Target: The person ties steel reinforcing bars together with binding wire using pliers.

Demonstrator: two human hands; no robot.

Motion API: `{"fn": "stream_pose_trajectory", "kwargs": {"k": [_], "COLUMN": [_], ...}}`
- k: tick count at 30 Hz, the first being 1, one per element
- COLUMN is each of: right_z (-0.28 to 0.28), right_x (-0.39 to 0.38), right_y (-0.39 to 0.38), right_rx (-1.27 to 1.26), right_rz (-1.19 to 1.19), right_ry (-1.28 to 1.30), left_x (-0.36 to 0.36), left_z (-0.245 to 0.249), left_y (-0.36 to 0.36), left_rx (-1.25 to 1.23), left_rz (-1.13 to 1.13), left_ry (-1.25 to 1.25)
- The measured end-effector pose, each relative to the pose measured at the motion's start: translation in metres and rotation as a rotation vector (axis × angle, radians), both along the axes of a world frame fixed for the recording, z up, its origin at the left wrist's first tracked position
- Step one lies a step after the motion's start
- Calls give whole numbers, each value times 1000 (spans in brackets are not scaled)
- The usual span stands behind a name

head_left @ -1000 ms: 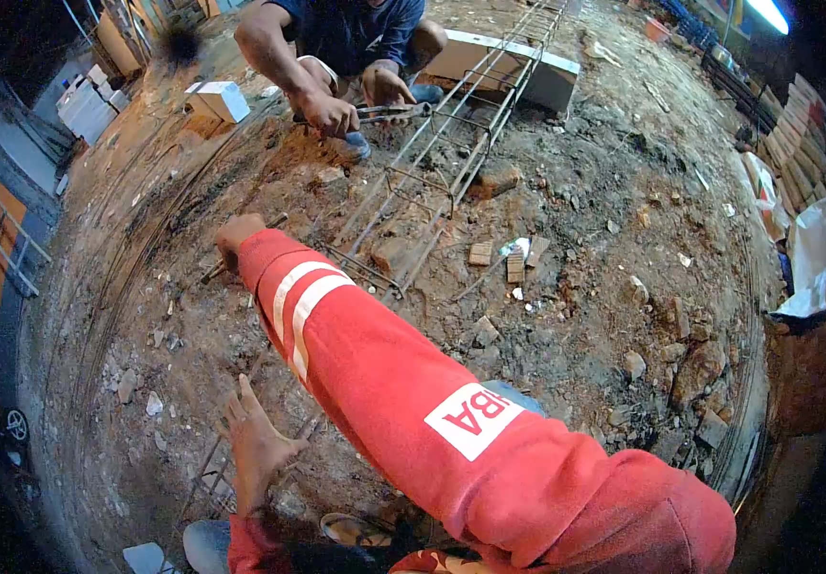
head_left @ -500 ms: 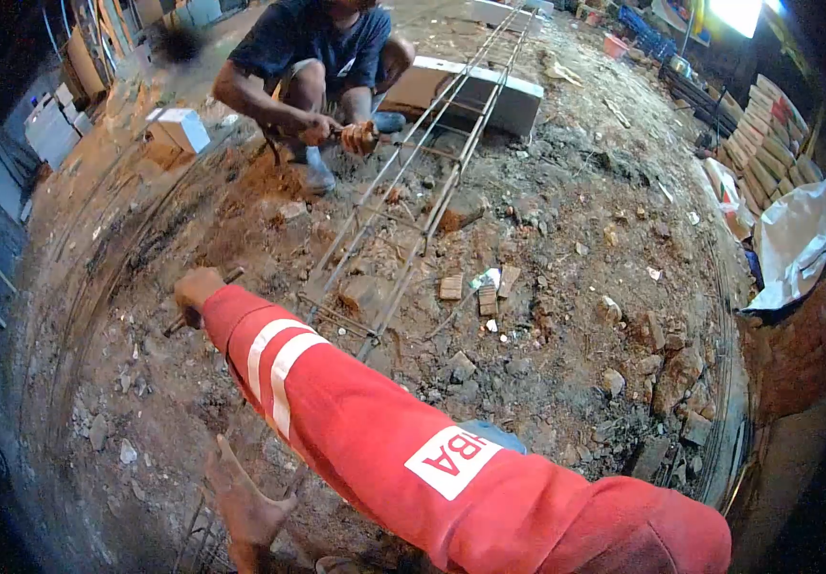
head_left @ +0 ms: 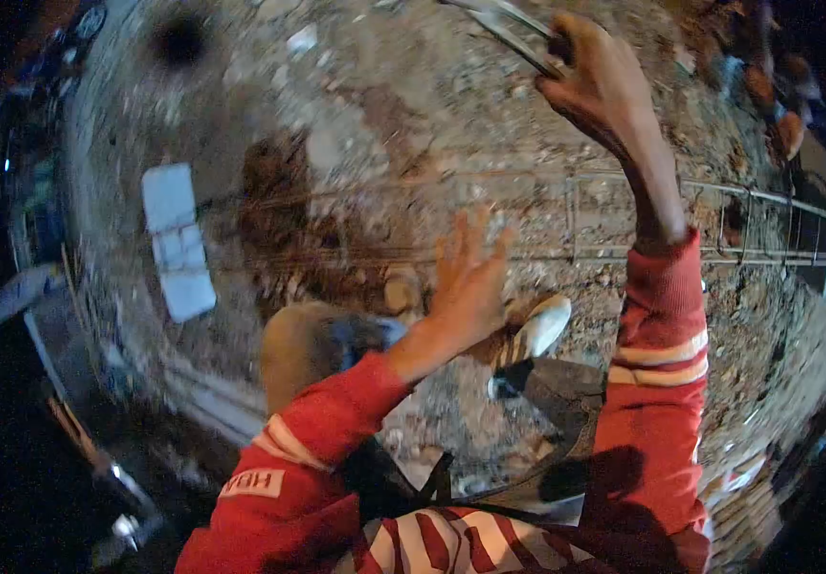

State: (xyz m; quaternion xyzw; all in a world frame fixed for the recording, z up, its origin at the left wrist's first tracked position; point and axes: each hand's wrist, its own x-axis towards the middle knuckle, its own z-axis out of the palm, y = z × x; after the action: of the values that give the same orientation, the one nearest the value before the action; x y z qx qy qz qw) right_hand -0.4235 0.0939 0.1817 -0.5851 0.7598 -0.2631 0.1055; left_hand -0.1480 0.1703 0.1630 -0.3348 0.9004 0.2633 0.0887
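My left hand (head_left: 470, 287) reaches over the near side of a long steel rebar frame (head_left: 574, 215), fingers spread and blurred, holding nothing. Whether it touches the bars is unclear. Beyond the frame, at the upper right, my right hand (head_left: 604, 81) is closed around a metal tool (head_left: 509, 38) with two long arms, which points to the upper left. The frame runs across the view and passes beneath my right forearm.
A pale block (head_left: 178, 244) lies at the left on rough, stony ground. My shoe (head_left: 542, 330) and bent knee (head_left: 289, 359) are near the frame. At the upper right, a co-worker (head_left: 786, 105) shows blurred. Long objects lie in the dark lower left.
The view has swung sharply downward and turned. The co-worker has shifted from the top middle to the right edge. My left hand now appears over the frame, my right hand farther right, still holding a tool.
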Motion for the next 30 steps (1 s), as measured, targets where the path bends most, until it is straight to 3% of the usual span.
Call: {"fn": "stream_pose_trajectory", "kwargs": {"k": [2,3,4,6,10,12,13,16,18,20,22,23,25,26,30], "right_z": [22,35,35,59,115,145,163,194,203,210,200,195,204,198,199], "right_x": [35,58,74,110,170,197,205,232,246,256,273,278,297,305,338], "right_y": [17,38,59,109,214,255,272,308,323,339,360,367,337,334,305], "right_rx": [-30,145,122,246,501,597,684,738,697,1015,912,791,974,986,960], "right_rz": [-85,-150,-159,-184,-203,-139,-114,-23,14,131,149,174,1,-13,-75], "right_ry": [-57,-185,-236,-299,-541,-393,-446,-480,-455,-356,-260,-187,-293,-292,-290], "left_x": [1,10,16,33,89,127,147,205,238,274,305,317,340,357,330], "left_z": [8,7,17,40,94,112,120,151,165,167,154,147,132,112,148], "left_y": [17,32,41,61,83,97,104,100,109,120,136,145,168,198,190], "left_rx": [168,323,335,451,540,416,299,387,448,529,599,619,548,462,506], "left_rz": [46,52,89,194,537,681,792,911,1023,1107,1210,1214,1145,1051,1093], "left_ry": [-46,-55,-66,81,74,109,144,2,-50,-110,-169,-158,-191,-92,-131]}}
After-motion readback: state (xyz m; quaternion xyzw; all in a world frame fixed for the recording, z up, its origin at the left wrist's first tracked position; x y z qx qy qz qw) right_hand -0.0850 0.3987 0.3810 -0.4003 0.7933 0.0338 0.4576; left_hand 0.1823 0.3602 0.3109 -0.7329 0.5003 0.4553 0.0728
